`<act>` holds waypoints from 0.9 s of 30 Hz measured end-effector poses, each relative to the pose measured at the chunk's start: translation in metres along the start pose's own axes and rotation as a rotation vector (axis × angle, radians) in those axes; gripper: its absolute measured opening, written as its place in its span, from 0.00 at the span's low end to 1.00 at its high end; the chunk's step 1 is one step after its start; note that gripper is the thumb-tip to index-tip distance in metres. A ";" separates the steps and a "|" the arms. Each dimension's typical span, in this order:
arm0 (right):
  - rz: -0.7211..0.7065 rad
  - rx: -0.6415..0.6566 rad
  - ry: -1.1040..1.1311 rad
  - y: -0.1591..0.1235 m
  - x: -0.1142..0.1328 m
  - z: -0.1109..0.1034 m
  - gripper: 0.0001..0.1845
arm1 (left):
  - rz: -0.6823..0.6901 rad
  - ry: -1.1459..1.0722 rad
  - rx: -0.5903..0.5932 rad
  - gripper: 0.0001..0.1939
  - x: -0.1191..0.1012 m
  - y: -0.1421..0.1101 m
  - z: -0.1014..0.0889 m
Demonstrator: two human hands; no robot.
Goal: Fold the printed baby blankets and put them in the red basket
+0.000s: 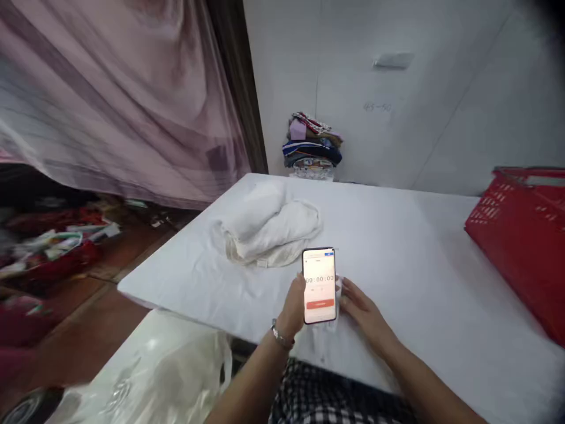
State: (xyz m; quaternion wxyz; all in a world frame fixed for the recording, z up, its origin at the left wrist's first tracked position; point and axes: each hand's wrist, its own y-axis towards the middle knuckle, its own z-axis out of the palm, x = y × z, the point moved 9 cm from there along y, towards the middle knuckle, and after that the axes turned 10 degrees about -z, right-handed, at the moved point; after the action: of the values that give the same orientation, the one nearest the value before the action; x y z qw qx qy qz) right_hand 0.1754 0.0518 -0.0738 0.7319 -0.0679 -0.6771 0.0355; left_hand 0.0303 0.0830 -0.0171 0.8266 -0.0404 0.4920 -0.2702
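A smartphone [320,285] is held upright over the front of the white table, its lit screen turned toward me and showing a row of zeros above an orange button. My left hand [295,303] grips its left edge, with a metal bracelet [281,334] on the wrist. At the opposite edge, the fingers of my right hand [364,312] are curled against the side of the phone; their tips are partly hidden. Beyond the phone lies a loosely folded bundle of white cloth [269,227].
The white table [397,247] meets a pale wall [353,35]. A red plastic basket [525,235] stands on the right, and folded clothes [312,144] are stacked at the back. Pink fabric [145,88] hangs on the left. A translucent plastic bag [172,371] sits at the lower left.
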 end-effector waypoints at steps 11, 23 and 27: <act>-0.031 -0.009 0.039 0.001 0.006 0.001 0.40 | 0.001 -0.052 0.064 0.42 0.002 -0.001 0.006; 0.088 -0.016 0.268 -0.002 0.000 0.003 0.37 | -0.147 -0.324 -0.252 0.33 0.021 -0.007 -0.050; 0.154 -0.039 0.324 0.000 -0.007 0.005 0.40 | -0.180 -0.361 -0.216 0.33 0.030 -0.004 -0.047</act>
State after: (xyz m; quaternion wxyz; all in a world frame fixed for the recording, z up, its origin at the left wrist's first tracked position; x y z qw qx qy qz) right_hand 0.1698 0.0514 -0.0800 0.8250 -0.1387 -0.5437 0.0670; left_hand 0.0010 0.0743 -0.0636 0.8646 -0.2201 0.3568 -0.2770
